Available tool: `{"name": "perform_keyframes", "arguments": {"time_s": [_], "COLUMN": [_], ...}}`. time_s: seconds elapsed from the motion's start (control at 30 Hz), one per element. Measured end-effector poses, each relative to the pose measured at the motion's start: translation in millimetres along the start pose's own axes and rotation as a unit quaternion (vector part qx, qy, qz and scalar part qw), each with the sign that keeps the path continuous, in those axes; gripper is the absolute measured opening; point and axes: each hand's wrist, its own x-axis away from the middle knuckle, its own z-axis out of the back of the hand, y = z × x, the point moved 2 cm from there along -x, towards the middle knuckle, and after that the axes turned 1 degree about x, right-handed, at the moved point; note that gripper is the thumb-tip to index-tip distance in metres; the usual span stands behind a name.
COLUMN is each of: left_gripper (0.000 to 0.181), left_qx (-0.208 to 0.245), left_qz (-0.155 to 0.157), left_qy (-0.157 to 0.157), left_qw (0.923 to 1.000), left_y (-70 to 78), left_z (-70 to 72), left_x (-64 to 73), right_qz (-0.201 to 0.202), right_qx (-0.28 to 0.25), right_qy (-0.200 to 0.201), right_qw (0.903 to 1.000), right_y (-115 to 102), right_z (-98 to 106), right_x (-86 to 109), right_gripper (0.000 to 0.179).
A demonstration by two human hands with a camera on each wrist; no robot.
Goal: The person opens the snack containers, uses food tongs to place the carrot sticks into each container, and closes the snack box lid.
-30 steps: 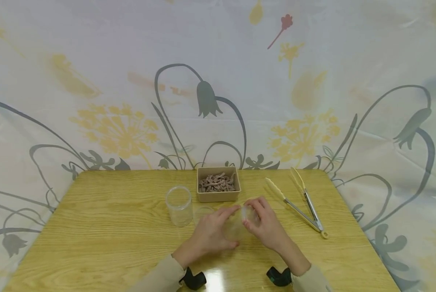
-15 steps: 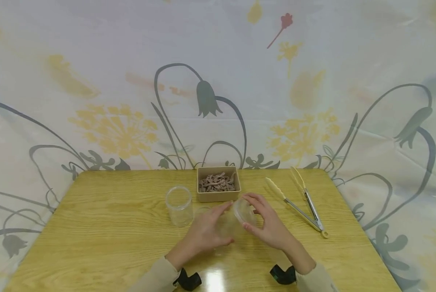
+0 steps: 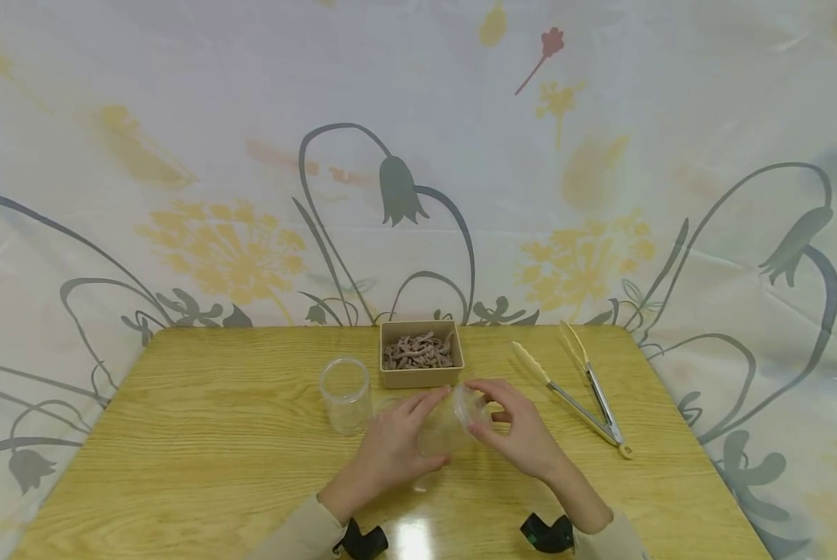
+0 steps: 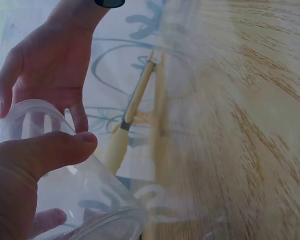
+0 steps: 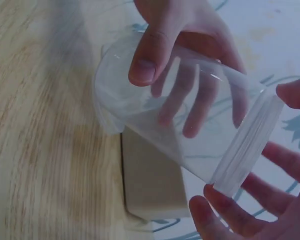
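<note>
A clear plastic jar (image 5: 155, 120) is held tilted in the air between both hands. My left hand (image 3: 393, 445) grips its body, the thumb (image 4: 55, 150) on one side and the other fingers round the far side. At the jar's other end is a clear ribbed lid (image 5: 250, 140), which my right hand (image 3: 523, 432) holds by its edge with thumb and fingertips. No contents show through the jar's wall. To the left of my left hand stands a second clear jar (image 3: 347, 397), upright and without a lid on top.
Behind the hands, a beige rectangular box (image 3: 422, 379) holds a pile of greyish-brown strips (image 3: 418, 351). Metal tongs (image 3: 586, 400) with cream tips lie spread at the right. A faint clear round thing (image 3: 389, 404) lies beside the upright jar. A patterned cloth (image 3: 418, 194) hangs behind the table.
The held jar's lid end has turned more into view. My right hand has shifted its fingers round the lid, and my left hand has moved slightly left. Other things stay put.
</note>
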Motion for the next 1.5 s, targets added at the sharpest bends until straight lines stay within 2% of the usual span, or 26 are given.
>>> {"name": "perform_keyframes", "arguments": {"time_s": [0.1, 0.17, 0.27, 0.33, 0.43, 0.5, 0.6, 0.73, 0.83, 0.93, 1.03, 1.13, 1.2, 1.37, 1.5], "left_gripper": [0.103, 0.102, 0.102, 0.101, 0.101, 0.102, 0.103, 0.102, 0.102, 0.102, 0.102, 0.102, 0.101, 0.101, 0.100], "left_qx": [0.060, 0.108, 0.150, 0.145, 0.123, 0.104, 0.073, 0.060, 0.070, 0.085, 0.088, 0.066, 0.044, 0.003, -0.003], "left_qz": [0.026, 0.046, 0.063, 0.064, 0.056, 0.051, 0.041, 0.038, 0.044, 0.051, 0.053, 0.047, 0.040, 0.025, 0.020], "left_qy": [-0.037, -0.061, -0.081, -0.082, -0.073, -0.064, -0.051, -0.042, -0.046, -0.051, -0.047, -0.034, -0.026, -0.018, -0.018], "left_qw": [0.9972, 0.9912, 0.9833, 0.9839, 0.9881, 0.9913, 0.9952, 0.9966, 0.9955, 0.9937, 0.9936, 0.9961, 0.9979, 0.9995, 0.9996], "left_y": [-0.9, -1.0, -0.8, -0.8, -0.3, 0.3, 1.5, 3.0, 2.0, 0.6, 0.1, 0.1, 0.4, 3.5, 5.2], "left_z": [0.9, 2.5, 4.2, 4.4, 3.3, 2.6, 1.8, 3.1, 2.6, 1.7, 1.7, 1.8, 1.7, 3.6, 5.8], "left_x": [-0.5, -0.9, -1.2, -1.1, -0.5, 0.3, 1.1, 0.7, 0.3, 0.4, 0.5, 0.9, 1.0, 0.6, 0.3], "right_qz": [0.044, 0.068, 0.077, 0.062, 0.022, -0.008, -0.041, -0.043, -0.015, 0.016, 0.024, -0.015, -0.059, -0.139, -0.160], "right_qx": [-0.028, -0.058, -0.091, -0.073, -0.011, 0.024, 0.034, -0.002, -0.067, -0.138, -0.150, -0.110, -0.072, -0.027, -0.017], "right_qy": [-0.020, -0.042, -0.062, -0.050, -0.010, 0.012, 0.029, 0.026, 0.003, -0.030, -0.037, -0.013, 0.003, 0.010, 0.006], "right_qw": [0.9984, 0.9951, 0.9909, 0.9941, 0.9996, 0.9996, 0.9982, 0.9987, 0.9976, 0.9899, 0.9877, 0.9938, 0.9957, 0.9899, 0.9869], "right_y": [-2, -3, -4, -4, -5, -6, -8, -8, -7, -7, -6, -6, -6, -9, -12], "right_z": [2, 3, 4, 4, 3, 2, 2, 2, 3, 5, 5, 4, 2, -2, -4], "right_x": [0.6, 1.3, 2.6, 2.9, 2.6, 2.3, 2.1, 1.9, 2.3, 2.8, 3.2, 2.9, 2.5, 0.7, 0.0], "right_gripper": [0.050, 0.054, 0.055, 0.052, 0.047, 0.045, 0.044, 0.044, 0.048, 0.056, 0.062, 0.061, 0.057, 0.056, 0.059]}}
